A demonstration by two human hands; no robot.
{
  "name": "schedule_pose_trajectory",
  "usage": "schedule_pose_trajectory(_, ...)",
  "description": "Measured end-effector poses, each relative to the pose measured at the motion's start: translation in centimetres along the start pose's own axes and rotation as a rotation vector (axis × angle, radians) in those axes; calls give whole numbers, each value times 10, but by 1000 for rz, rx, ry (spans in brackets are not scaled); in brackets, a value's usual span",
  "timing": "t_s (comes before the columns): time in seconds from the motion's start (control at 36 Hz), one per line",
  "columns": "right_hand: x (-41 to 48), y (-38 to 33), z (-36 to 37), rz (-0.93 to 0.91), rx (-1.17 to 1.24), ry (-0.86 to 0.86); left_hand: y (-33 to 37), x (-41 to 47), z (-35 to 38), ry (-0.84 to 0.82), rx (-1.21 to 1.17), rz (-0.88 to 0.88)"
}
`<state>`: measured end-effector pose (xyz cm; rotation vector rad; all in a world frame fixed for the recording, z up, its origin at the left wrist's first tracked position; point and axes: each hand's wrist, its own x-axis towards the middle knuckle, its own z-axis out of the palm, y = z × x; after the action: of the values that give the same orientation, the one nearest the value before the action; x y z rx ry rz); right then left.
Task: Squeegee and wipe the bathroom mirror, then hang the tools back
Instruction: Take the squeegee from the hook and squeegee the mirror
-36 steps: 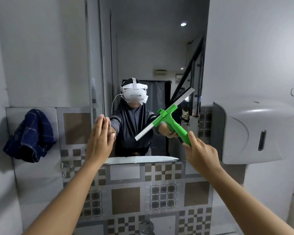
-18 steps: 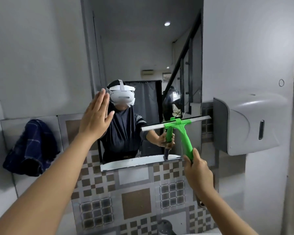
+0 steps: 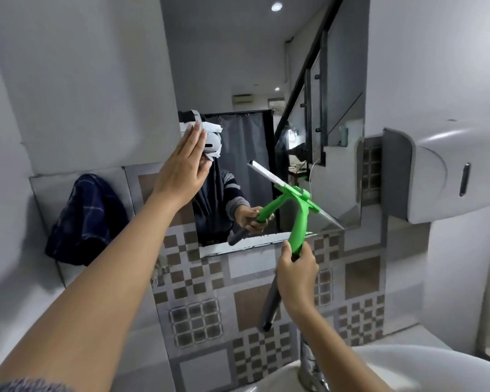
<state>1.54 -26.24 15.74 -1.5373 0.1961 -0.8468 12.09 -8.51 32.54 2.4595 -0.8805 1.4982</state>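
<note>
Above the right hand (image 3: 296, 274), which grips its handle, a green plastic squeegee (image 3: 301, 219) tilts against the rectangular wall mirror (image 3: 252, 66); the left hand (image 3: 181, 168) is flat-fingered, empty.

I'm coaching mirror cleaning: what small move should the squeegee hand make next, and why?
Probably level the blade and draw it down to the bottom edge of the mirror. The right hand holds the green squeegee with its blade tilted over the lower right glass, while the left hand lies flat at the mirror's left side.
</note>
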Motion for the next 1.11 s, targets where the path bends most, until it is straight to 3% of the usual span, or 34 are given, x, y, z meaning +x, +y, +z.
schedule_pose_trajectory(0.14,-33,14,19,4,-34,-78,-6,-7,-1,-12,-19,9)
schedule_pose_trajectory(0.56,-78,54,29,-137,-502,-268,1,-27,7,-8,-20,-45)
schedule_pose_trajectory(1.11,-90,65,8,-188,-745,-323,9,-57,30,-2,-74,-104)
